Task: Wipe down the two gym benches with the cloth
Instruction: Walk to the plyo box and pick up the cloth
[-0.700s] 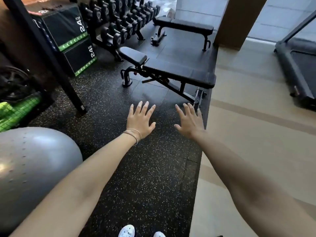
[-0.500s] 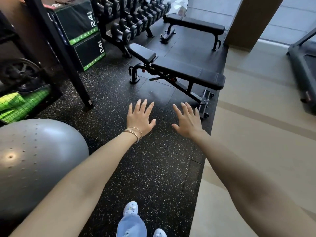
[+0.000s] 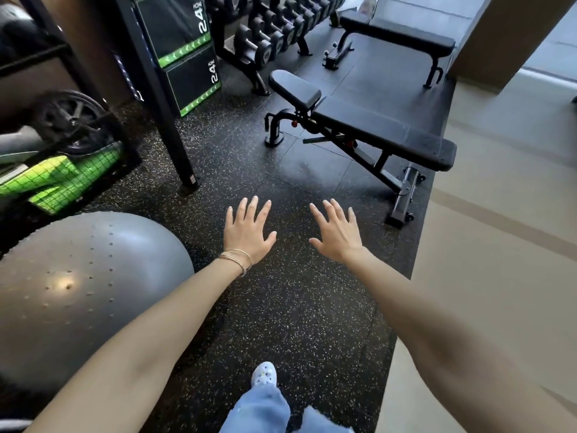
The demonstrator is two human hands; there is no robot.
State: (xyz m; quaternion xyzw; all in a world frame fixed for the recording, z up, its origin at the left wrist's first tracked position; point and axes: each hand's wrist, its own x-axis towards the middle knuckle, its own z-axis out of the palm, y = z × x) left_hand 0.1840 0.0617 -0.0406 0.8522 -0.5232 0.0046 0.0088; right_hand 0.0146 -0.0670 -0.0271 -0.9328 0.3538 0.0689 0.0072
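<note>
Two black padded gym benches stand on the speckled rubber floor ahead. The nearer adjustable bench [image 3: 368, 126] lies across the middle of the view, and a flat bench [image 3: 396, 34] stands beyond it at the top. My left hand [image 3: 248, 232], with thin bracelets at the wrist, and my right hand [image 3: 335, 234] are stretched out palms down, fingers spread, holding nothing. Both hands hover short of the nearer bench. No cloth is in view.
A grey exercise ball [image 3: 78, 292] sits close at the left. A black rack upright [image 3: 162, 98], stacked 24-inch plyo boxes [image 3: 184, 51] and a dumbbell rack [image 3: 274, 29] line the left and back. Beige floor [image 3: 499, 245] runs along the right. My white shoe [image 3: 263, 373] steps forward.
The view has moved forward, so both benches appear closer and larger. My foot has stepped ahead. Both hands stay spread and hold nothing.
</note>
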